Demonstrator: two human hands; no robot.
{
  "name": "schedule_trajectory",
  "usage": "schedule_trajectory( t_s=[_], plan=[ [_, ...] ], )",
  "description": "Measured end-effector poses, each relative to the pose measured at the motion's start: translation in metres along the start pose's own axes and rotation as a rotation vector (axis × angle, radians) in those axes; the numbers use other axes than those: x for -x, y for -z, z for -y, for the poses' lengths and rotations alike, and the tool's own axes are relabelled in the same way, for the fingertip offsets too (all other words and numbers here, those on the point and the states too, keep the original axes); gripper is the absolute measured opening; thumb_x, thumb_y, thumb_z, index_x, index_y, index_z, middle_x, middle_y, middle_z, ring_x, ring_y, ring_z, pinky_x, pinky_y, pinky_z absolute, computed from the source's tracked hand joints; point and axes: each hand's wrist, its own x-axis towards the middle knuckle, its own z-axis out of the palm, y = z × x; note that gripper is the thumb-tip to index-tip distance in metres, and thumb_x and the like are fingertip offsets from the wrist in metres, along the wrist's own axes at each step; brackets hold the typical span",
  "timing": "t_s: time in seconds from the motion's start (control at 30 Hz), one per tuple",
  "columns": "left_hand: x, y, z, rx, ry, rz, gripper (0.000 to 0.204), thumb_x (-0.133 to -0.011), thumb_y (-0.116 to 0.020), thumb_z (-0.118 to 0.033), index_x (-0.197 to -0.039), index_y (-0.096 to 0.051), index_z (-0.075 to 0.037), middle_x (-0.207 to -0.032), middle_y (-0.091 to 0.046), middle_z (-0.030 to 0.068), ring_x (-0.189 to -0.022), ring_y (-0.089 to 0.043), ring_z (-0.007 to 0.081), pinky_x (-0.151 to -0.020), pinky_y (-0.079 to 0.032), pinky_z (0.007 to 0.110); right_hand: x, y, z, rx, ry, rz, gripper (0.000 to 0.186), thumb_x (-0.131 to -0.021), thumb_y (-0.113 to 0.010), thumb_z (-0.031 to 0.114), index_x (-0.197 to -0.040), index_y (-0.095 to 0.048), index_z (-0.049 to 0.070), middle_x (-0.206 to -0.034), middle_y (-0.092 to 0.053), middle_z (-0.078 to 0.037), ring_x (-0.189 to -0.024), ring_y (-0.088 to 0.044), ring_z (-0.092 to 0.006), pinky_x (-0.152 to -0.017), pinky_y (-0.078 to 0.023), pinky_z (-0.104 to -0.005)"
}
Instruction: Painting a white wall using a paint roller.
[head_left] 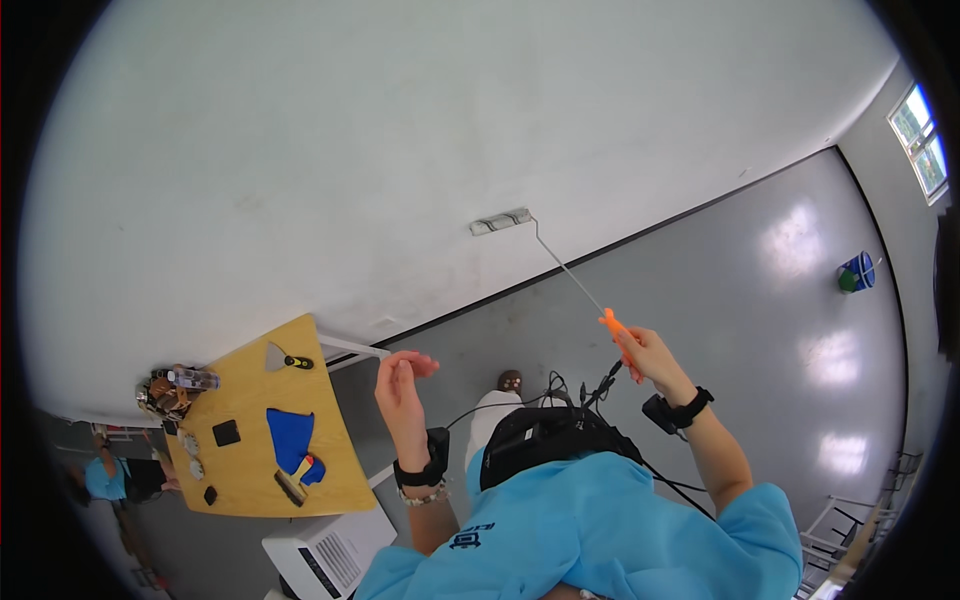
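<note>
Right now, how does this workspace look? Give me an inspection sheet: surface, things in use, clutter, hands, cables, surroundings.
Surface: white wall, faint greyish marks.
Things in use: paint roller, orange handle; roller head at the wall, contact unclear.
Clutter: table bears a scraper, blue cloth, brush and smaller items.
Hands: right hand grips the handle; left hand open, nothing visible in it.
Cables: black cables near the waist; one reaches toward the left wrist.
Surroundings: blue bucket on grey floor; window; another person far left.
</note>
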Motion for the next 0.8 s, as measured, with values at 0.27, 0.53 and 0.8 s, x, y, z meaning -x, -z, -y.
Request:
schedule_trajectory(
  t_s=[0.27, 0.53, 0.8],
  plan=[
    [-0.005, 0.002, 0.004, -0.001, -0.002, -0.008, 0.019, -0.100, -0.044, -0.014, -0.098, -0.056, 0.001, -0.085, -0.062, 0.0085, -0.079, -0.062, 0.0177, -0.075, -0.048, 0.028, 0.046, 0.028, 0.036, -0.034, 0.040, 0.005, 0.036, -0.099, -0.043, 0.031, -0.107, -0.058, -0.001, -0.061, -0.049, 0.001, -0.039, -0.044, -0.0049, -0.037, -0.037, -0.0191],
    [-0.012, -0.014, 0.006, -0.009, 0.001, 0.009, 0.022, -0.101, -0.044, -0.017, -0.097, -0.057, 0.000, -0.084, -0.062, 0.0079, -0.078, -0.061, 0.0170, -0.075, -0.049, 0.030, 0.050, 0.026, 0.041, -0.106, 0.031, -0.013, 0.037, -0.098, -0.045, 0.031, -0.108, -0.058, -0.003, -0.063, -0.052, 0.000, -0.039, -0.044, -0.0044, -0.037, -0.036, -0.0186],
    [-0.014, -0.031, 0.001, 0.014, 0.006, 0.103, 0.022, -0.100, -0.044, -0.016, -0.097, -0.057, 0.001, -0.084, -0.062, 0.0080, -0.078, -0.062, 0.0178, -0.075, -0.049, 0.030, 0.013, 0.003, 0.022, -0.104, -0.010, -0.004, 0.037, -0.099, -0.045, 0.031, -0.109, -0.058, -0.003, -0.064, -0.051, 0.001, -0.040, -0.043, -0.0041, -0.037, -0.036, -0.0184]
  ],
)
